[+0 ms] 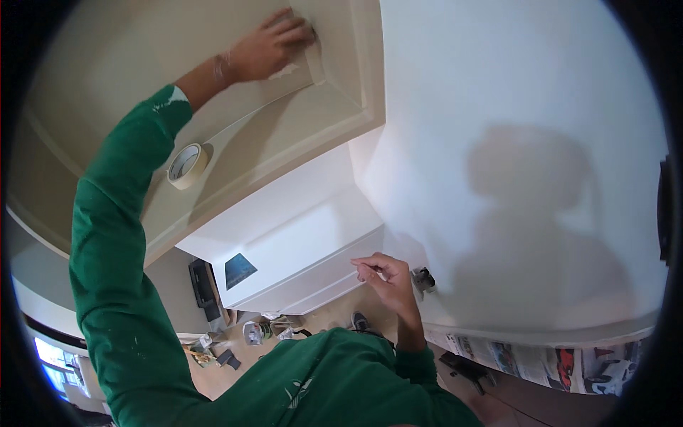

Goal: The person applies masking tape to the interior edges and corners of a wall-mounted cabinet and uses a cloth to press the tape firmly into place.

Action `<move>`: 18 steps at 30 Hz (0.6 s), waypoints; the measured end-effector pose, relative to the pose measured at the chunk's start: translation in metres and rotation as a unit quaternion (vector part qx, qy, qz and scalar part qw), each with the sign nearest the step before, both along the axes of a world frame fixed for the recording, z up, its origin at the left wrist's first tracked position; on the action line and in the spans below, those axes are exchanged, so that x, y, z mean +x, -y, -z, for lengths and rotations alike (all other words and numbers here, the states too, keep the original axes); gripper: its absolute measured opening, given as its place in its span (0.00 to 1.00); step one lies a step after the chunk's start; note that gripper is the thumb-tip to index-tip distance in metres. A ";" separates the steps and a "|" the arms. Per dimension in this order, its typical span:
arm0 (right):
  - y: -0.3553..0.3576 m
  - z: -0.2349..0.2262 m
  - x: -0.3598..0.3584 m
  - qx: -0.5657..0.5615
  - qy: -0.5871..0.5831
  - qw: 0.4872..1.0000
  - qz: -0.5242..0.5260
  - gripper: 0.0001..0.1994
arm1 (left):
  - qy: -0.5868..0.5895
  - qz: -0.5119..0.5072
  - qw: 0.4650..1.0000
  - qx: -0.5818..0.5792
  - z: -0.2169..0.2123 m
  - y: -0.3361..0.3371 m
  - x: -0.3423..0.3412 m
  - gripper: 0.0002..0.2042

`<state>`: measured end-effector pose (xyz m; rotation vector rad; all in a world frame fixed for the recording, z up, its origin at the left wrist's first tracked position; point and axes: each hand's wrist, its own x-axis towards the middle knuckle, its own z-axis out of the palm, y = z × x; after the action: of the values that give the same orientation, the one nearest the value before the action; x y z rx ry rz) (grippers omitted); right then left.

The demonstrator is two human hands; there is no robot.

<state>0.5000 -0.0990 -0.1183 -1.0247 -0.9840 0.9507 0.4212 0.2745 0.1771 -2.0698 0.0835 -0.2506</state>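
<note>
My left hand [269, 51] is raised into the inner corner of a beige recessed niche [263, 146]. Its fingers are curled and pressed against the back corner, slightly blurred. What they hold, if anything, is hidden; only a small dark spot shows at the fingertips. Under the hand runs a pale ragged patch along the corner seam. A roll of cream masking tape [188, 166] rests on the niche's ledge, near my left forearm. My right hand [388, 281] hangs lower, in front of my body, loosely bent with nothing visible in it.
A white cabinet [313, 249] with a dark blue sheet [240, 270] on top stands below the niche. To the right rises a white wall [434, 171] bearing my shadow. Newspaper sheets [526, 366] line its lower edge. Assorted items [252, 332] lie on the floor.
</note>
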 end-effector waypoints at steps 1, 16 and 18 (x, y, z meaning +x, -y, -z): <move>0.001 0.002 0.000 -0.002 0.000 1.000 0.002 0.09 | 0.007 0.003 1.000 0.011 -0.013 0.005 0.002 0.28; 0.008 0.003 -0.013 -0.016 0.003 1.000 -0.011 0.10 | 0.239 -0.081 0.889 -0.382 0.110 0.033 0.022 0.29; 0.008 0.000 -0.015 -0.021 0.006 1.000 -0.010 0.10 | 0.269 -0.053 0.846 -0.458 0.118 0.031 0.026 0.31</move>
<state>0.4852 -0.1066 -0.1186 -1.0586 -0.9900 0.9861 0.4472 0.2438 0.0590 -2.8336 -0.6067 -0.9376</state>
